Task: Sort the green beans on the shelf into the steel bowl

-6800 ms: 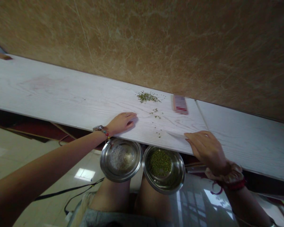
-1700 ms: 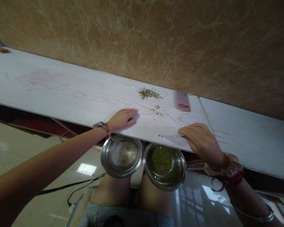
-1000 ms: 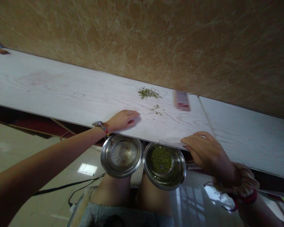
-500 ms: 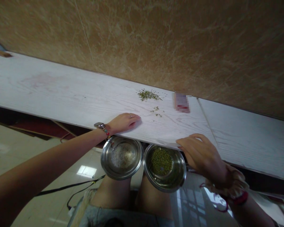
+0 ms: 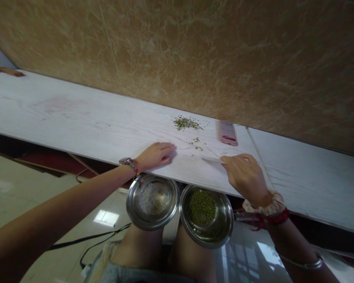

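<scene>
My left hand [image 5: 157, 154] lies on the white wood-grain shelf, fingers stretched out and holding nothing. In a pinch, my right hand [image 5: 244, 173] holds a thin white card [image 5: 212, 160], its tip over the shelf near a few scattered beans [image 5: 197, 144]. Behind these is a larger pile of green mung beans [image 5: 185, 123] mixed with white grains. Below the shelf edge, a steel bowl [image 5: 229, 220] contains green mung beans. Beside it, another steel bowl [image 5: 130, 212] contains whitish grains, probably rice.
A phone [image 5: 227, 133] in a pink case lies behind my right hand. The brown marbled wall [image 5: 177, 59] rises along the back of the narrow shelf [image 5: 85, 118]. Both bowls sit above my knees. A brown stick-like piece [image 5: 11, 72] lies at the far left.
My right hand has moved up and inward from the shelf's front edge, bringing the white card over the shelf toward the beans. My left hand stays in place. The view has shifted slightly.
</scene>
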Tool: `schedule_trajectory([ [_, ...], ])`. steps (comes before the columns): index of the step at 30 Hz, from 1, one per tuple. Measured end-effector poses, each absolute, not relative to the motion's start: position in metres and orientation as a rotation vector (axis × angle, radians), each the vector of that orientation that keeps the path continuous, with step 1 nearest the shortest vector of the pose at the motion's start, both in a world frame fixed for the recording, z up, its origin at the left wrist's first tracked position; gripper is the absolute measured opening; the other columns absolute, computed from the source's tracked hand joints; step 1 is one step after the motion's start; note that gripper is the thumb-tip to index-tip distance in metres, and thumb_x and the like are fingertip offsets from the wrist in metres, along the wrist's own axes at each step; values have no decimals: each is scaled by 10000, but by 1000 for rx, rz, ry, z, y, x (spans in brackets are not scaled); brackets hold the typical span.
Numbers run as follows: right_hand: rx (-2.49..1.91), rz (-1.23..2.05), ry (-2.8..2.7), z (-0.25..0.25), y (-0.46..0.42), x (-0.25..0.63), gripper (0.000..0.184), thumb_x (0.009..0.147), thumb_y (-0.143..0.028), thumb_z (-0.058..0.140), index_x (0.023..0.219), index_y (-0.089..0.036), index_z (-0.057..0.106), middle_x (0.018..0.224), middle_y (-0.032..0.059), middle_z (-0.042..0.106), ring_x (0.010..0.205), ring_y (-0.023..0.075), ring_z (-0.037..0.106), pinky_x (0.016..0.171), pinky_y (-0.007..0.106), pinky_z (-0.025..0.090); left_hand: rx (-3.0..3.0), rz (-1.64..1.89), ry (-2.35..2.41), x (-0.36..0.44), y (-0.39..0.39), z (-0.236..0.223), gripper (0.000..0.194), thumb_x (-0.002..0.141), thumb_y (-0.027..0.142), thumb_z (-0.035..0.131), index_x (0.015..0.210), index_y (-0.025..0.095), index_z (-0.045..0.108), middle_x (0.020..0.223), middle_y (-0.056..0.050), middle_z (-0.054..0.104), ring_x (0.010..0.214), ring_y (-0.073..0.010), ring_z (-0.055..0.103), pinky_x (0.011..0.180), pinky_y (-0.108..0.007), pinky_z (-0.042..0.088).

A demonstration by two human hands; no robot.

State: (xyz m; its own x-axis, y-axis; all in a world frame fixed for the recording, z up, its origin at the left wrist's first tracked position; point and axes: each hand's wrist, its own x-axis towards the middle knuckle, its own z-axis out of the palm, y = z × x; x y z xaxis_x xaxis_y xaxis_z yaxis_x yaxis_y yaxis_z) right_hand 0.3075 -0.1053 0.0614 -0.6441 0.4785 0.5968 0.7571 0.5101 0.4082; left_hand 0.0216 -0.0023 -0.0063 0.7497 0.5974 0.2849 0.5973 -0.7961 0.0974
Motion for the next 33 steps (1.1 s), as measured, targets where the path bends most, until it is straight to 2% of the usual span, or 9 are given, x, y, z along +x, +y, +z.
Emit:
schedule_trajectory([
  [4,-1029,-928,-2309,65,-94,300,143,854,-72,488,933,-136,588,738,49,685,683,165,566,712,307,393,2872,459,1070,21,-2,-6,314,871,271,482,1149,143,557,1271,-110,571,1160,-213,532,971,-366,414],
  [14,-1034,-836,-2408,57,-83,287,226,838,-40,447,937,-137,625,752,54,689,704,171,578,728,324,385,2840,439,1132,23,-3,-2,330,856,253,490,1147,116,561,1219,-125,606,1103,-232,572,945,-380,442],
  [33,-949,-785,-2454,67,-103,282,216,858,-56,452,942,-136,634,766,50,685,708,157,567,746,330,400,2833,480,1109,21,-1,-8,328,853,268,487,1141,127,556,1201,-133,612,1077,-245,585,937,-402,459],
])
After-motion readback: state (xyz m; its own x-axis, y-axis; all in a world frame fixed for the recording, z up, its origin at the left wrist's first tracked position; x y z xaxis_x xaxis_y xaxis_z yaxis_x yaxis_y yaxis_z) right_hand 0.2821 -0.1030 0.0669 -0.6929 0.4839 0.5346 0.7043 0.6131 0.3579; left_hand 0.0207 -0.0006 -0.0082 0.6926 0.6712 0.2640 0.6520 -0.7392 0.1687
